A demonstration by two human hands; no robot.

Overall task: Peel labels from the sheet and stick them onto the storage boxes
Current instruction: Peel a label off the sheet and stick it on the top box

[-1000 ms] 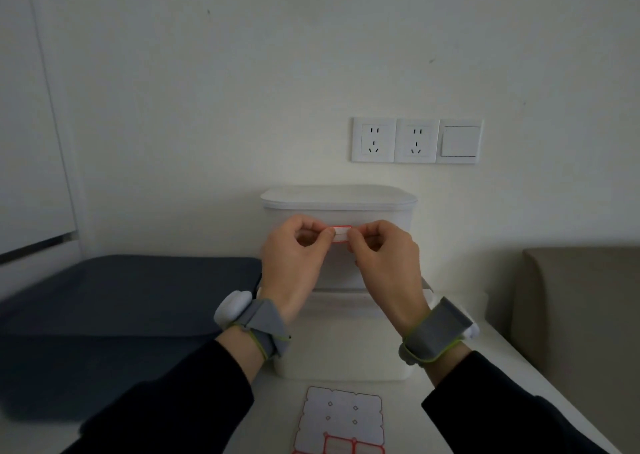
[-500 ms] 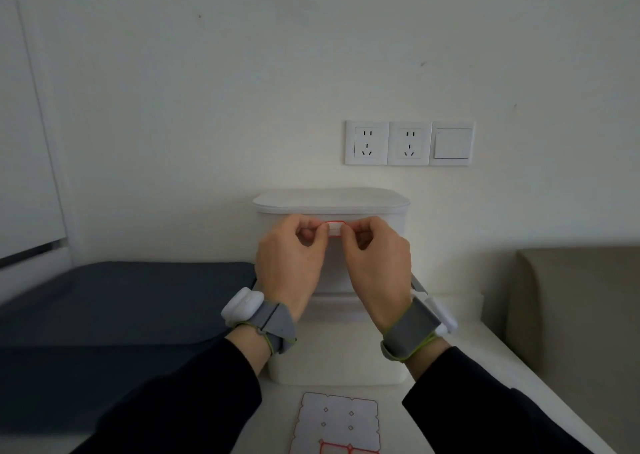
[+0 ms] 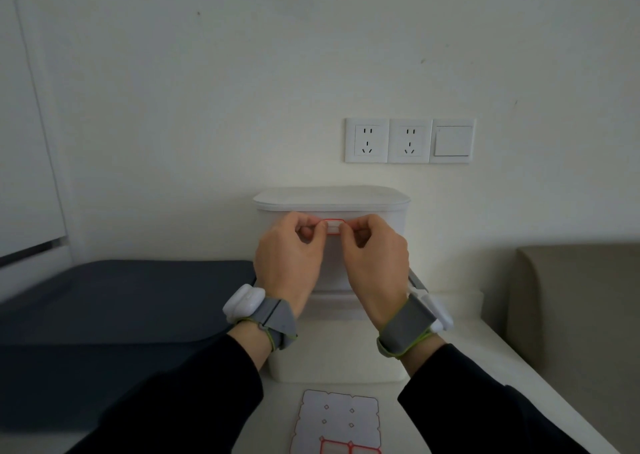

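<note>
Head view gave me both hands raised in front of the upper storage box [image 3: 391, 218], and compared with a second before, the label [image 3: 334, 227] had moved up: it had been held a little below the lid, clear of the rim, and now its top edge sat just under the lid's [image 3: 330, 195] lip, against the front wall of the box as far as I could tell. My left hand [image 3: 289, 263] had its fingers [image 3: 320, 232] pinched together on the label's left end, and my right hand [image 3: 375, 263] had its fingers pinched on the right end. The hands had also drawn nearer each other, so less of the label showed between them than a second earlier. The label's long axis ran level, left to right, parallel to the lid's edge, with its red-bordered face turned toward me. The upper box stood stacked on a lower white box [image 3: 332, 353], which rested on the white desk [image 3: 485, 367] against the wall. The label sheet [image 3: 341, 415] lay flat on the desk just in front of the lower box, mostly stripped, with red-edged labels left only in its nearest row. A dark blue lidded bin [image 3: 121, 304] sat to the left of the boxes, and grey bands with white units wrapped both wrists.
</note>
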